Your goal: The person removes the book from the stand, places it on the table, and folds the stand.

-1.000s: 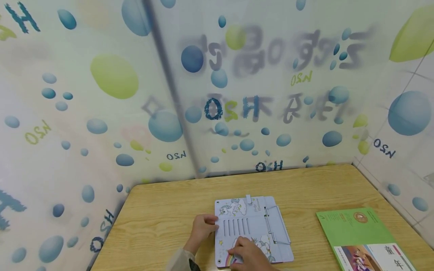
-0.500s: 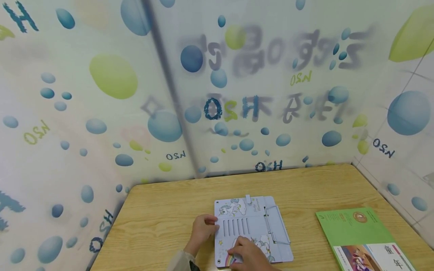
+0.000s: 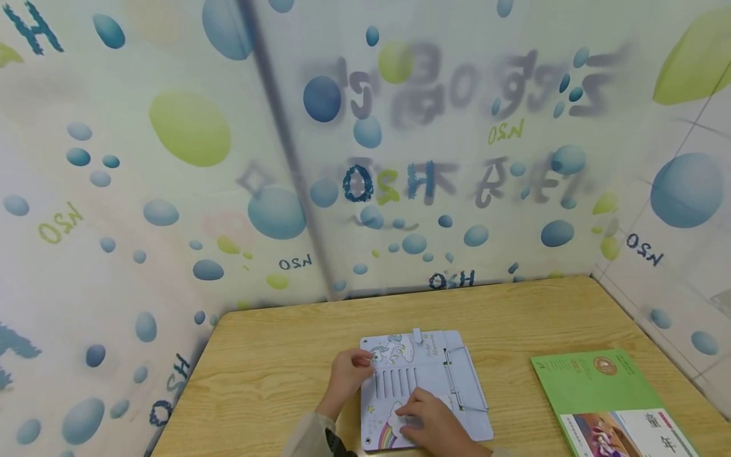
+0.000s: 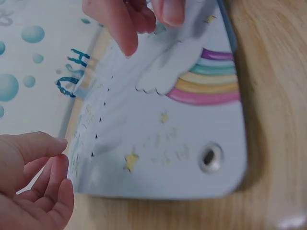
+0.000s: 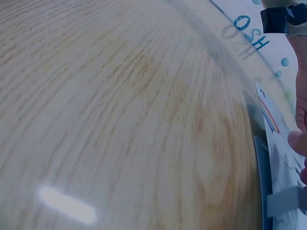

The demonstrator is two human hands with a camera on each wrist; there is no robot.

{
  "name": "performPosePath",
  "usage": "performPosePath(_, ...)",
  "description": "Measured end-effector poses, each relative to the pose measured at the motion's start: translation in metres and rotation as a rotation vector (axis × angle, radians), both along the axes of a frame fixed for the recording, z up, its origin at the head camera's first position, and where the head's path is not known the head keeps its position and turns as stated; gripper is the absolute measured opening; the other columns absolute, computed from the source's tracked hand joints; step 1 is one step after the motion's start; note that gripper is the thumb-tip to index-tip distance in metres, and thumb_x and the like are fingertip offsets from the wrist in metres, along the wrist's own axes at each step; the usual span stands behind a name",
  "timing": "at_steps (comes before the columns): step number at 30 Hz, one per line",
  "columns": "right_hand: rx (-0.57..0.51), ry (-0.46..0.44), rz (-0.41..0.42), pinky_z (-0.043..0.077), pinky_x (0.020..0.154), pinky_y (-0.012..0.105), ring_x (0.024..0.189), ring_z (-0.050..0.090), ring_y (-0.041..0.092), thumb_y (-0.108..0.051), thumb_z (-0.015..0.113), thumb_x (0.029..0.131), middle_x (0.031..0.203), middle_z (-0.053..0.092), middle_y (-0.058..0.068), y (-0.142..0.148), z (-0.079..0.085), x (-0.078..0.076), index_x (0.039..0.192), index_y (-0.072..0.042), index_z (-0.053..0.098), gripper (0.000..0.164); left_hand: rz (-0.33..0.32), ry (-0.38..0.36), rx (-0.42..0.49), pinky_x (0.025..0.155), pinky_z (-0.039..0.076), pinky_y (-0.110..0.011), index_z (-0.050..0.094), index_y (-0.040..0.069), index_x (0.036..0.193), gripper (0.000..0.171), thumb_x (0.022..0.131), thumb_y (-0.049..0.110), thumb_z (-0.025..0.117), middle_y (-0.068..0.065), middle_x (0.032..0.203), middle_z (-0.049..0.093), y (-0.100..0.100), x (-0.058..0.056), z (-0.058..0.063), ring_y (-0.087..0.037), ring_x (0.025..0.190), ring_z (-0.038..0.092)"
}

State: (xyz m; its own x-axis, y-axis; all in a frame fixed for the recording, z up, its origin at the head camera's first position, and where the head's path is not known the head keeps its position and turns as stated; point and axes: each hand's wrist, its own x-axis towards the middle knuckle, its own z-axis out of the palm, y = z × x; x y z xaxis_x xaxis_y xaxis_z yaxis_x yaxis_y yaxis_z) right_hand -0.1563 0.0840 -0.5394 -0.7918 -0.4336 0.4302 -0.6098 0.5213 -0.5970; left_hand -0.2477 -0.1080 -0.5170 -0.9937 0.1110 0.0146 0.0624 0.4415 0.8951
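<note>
A pale lilac folding book stand [image 3: 434, 365] with unicorns, clouds and a rainbow printed on it lies flat on the table. Slots run across its middle, and a wire frame sits along its right side. My left hand [image 3: 348, 377] is at its left edge, thumb and fingertips close together beside the board. Over the lower part is my right hand [image 3: 431, 422], fingers bent and thumb apart, with nothing seen between them. The left wrist view shows the stand's rainbow corner [image 4: 206, 76] and a metal-ringed hole. Only the right thumb [image 5: 296, 141] and some fingers show in the right wrist view.
A green book [image 3: 594, 384] with a picture and lettering on its lower half lies at the right of the wooden table [image 3: 274, 362]. A wall curtain [image 3: 400, 146] with blue and green drops hangs behind the table's far edge.
My left hand has slid up and slightly over the stand's left edge. My right hand has lifted and shifted a little right and up, its thumb and finger spreading apart. The stand stays put.
</note>
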Motion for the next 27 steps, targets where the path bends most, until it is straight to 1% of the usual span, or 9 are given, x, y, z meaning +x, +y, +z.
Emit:
performPosePath(4, -0.010, 0.028, -0.015, 0.045, 0.064, 0.019, 0.075, 0.048, 0.000, -0.011, 0.076, 0.072, 0.084, 0.049, -0.013, 0.011, -0.001, 0.002, 0.090, -0.007, 0.072, 0.020, -0.018, -0.010, -0.012, 0.058, 0.048, -0.026, 0.067, -0.005, 0.090, 0.019, 0.071, -0.005, 0.071, -0.006, 0.074, 0.060, 0.017, -0.006, 0.009, -0.015, 0.068, 0.054)
performPosePath(7, -0.027, 0.030, -0.013, 0.044, 0.063, 0.018, 0.074, 0.048, 0.000, -0.010, 0.076, 0.072, 0.084, 0.050, -0.012, 0.020, -0.002, 0.004, 0.087, -0.008, 0.071, 0.016, -0.034, -0.018, -0.035, 0.058, 0.047, -0.026, 0.067, -0.003, 0.090, 0.018, 0.073, -0.003, 0.071, -0.004, 0.074, 0.060, 0.033, -0.012, 0.014, -0.014, 0.067, 0.054)
performPosePath(12, -0.021, 0.049, -0.003, 0.045, 0.062, 0.019, 0.074, 0.049, -0.001, -0.013, 0.075, 0.073, 0.083, 0.049, -0.013, 0.032, -0.004, 0.007, 0.082, -0.012, 0.071, 0.010, -0.107, 0.022, -0.050, 0.057, 0.048, -0.026, 0.068, -0.004, 0.090, 0.016, 0.074, -0.003, 0.070, -0.005, 0.072, 0.061, 0.057, -0.023, 0.017, -0.013, 0.066, 0.056)
performPosePath(15, -0.027, 0.063, 0.005, 0.046, 0.063, 0.020, 0.076, 0.051, 0.001, -0.015, 0.075, 0.074, 0.084, 0.050, -0.013, 0.037, -0.005, 0.008, 0.082, -0.012, 0.071, 0.010, -0.140, 0.038, -0.068, 0.055, 0.047, -0.025, 0.068, -0.003, 0.091, 0.015, 0.075, -0.004, 0.069, -0.006, 0.073, 0.062, 0.068, -0.029, 0.017, -0.013, 0.066, 0.056)
performPosePath(19, -0.036, 0.076, 0.004, 0.046, 0.063, 0.020, 0.077, 0.052, 0.002, -0.017, 0.075, 0.075, 0.085, 0.051, -0.011, 0.042, -0.005, 0.010, 0.085, -0.010, 0.071, 0.013, -0.142, 0.039, -0.058, 0.055, 0.047, -0.027, 0.068, -0.003, 0.091, 0.014, 0.077, -0.005, 0.067, -0.008, 0.075, 0.062, 0.079, -0.035, 0.015, -0.015, 0.067, 0.057)
performPosePath(23, -0.021, 0.033, -0.012, 0.044, 0.061, 0.019, 0.075, 0.050, 0.001, -0.021, 0.074, 0.076, 0.085, 0.050, -0.011, 0.047, -0.004, 0.011, 0.086, -0.009, 0.071, 0.016, -0.129, 0.036, -0.032, 0.056, 0.048, -0.029, 0.068, -0.002, 0.090, 0.012, 0.078, -0.004, 0.067, -0.010, 0.079, 0.063, 0.084, -0.038, 0.012, -0.018, 0.070, 0.057)
performPosePath(27, -0.020, -0.015, -0.009, 0.043, 0.059, 0.018, 0.073, 0.049, 0.000, -0.020, 0.072, 0.078, 0.083, 0.052, -0.011, 0.051, -0.004, 0.012, 0.086, -0.008, 0.071, 0.015, -0.116, 0.017, -0.015, 0.056, 0.048, -0.030, 0.068, -0.002, 0.089, 0.009, 0.079, -0.002, 0.068, -0.010, 0.083, 0.063, 0.089, -0.039, 0.007, -0.017, 0.070, 0.057)
